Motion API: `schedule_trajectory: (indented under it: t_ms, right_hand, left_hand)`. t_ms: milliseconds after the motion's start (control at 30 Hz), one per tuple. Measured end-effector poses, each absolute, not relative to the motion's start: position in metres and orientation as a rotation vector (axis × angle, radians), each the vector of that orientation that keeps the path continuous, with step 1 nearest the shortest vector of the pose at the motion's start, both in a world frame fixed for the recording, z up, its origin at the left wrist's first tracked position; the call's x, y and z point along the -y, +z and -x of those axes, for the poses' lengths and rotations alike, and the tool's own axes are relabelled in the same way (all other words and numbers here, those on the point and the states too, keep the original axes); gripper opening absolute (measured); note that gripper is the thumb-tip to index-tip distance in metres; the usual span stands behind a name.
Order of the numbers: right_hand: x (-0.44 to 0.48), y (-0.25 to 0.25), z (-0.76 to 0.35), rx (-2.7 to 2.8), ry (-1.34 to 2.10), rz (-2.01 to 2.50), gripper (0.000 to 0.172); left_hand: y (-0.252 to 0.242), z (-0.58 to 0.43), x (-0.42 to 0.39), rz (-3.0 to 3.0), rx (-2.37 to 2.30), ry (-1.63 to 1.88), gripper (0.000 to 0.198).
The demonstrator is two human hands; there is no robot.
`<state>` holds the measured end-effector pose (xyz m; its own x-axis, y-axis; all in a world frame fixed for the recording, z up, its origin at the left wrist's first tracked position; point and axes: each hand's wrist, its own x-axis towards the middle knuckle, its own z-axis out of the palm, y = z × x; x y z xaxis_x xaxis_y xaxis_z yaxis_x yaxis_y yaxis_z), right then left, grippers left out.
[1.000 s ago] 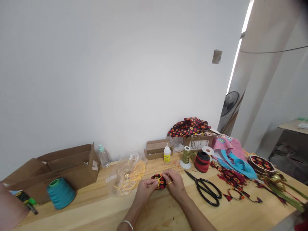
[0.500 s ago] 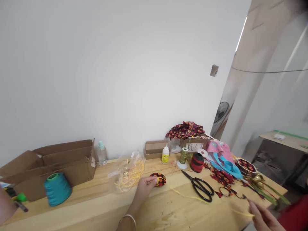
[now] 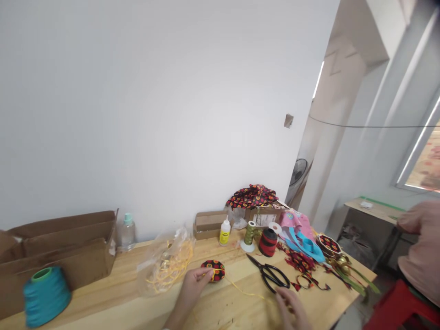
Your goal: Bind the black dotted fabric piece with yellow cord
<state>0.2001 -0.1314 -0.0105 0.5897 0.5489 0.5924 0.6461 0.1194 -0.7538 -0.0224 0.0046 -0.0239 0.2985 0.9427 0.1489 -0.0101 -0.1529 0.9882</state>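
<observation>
My left hand (image 3: 194,286) pinches the near-left edge of a small rounded piece of dark fabric (image 3: 217,264) with a red and yellow pattern. Yellow cord (image 3: 242,291) crosses that piece and trails right along the wood to my right hand (image 3: 292,309). The right fingers look closed on the cord, though blur softens them. They are right beside the handles of the black scissors (image 3: 271,274), whose blades point to the back left; whether they touch is unclear.
A clear bag of yellow cord (image 3: 168,266), a glue bottle (image 3: 224,233), thread spools (image 3: 268,243) and fabric scraps (image 3: 299,259) lie around. At left are a cardboard box (image 3: 85,261) and a teal thread cone (image 3: 46,295). A person (image 3: 421,247) sits at far right.
My right hand has come left from the table's right side to the scissors' handles. The left hand keeps its hold on the fabric piece. The view has turned right.
</observation>
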Motion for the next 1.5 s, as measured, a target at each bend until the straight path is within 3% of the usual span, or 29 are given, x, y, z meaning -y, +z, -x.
schedule_trajectory:
  t_ms: [133,300,500,667,1133,1500]
  right_hand:
    - [0.094,0.006,-0.149,1.543,-0.096,1.414,0.021]
    - [0.063,0.023,-0.109,1.876,-0.107,1.290,0.020]
    - [0.030,0.003,-0.103,2.181,-0.239,1.058,0.023]
    - [0.015,-0.013,-0.108,2.170,-0.237,0.987,0.023]
    - [0.020,-0.011,-0.120,1.928,0.405,0.960,0.025]
    - [0.018,-0.006,-0.131,1.941,0.442,0.991,0.024]
  left_hand:
    - [-0.016,0.023,0.001,-1.510,-0.878,1.057,0.032]
    - [-0.008,0.023,0.009,-1.628,-0.825,1.047,0.026]
    - [-0.014,0.023,0.006,-1.689,-0.796,1.071,0.025]
    - [-0.014,0.020,0.006,-1.647,-0.848,1.079,0.020]
    - [-0.001,0.008,0.020,-1.467,-1.078,1.135,0.030]
    - [0.003,0.008,0.029,-1.432,-1.176,1.195,0.031]
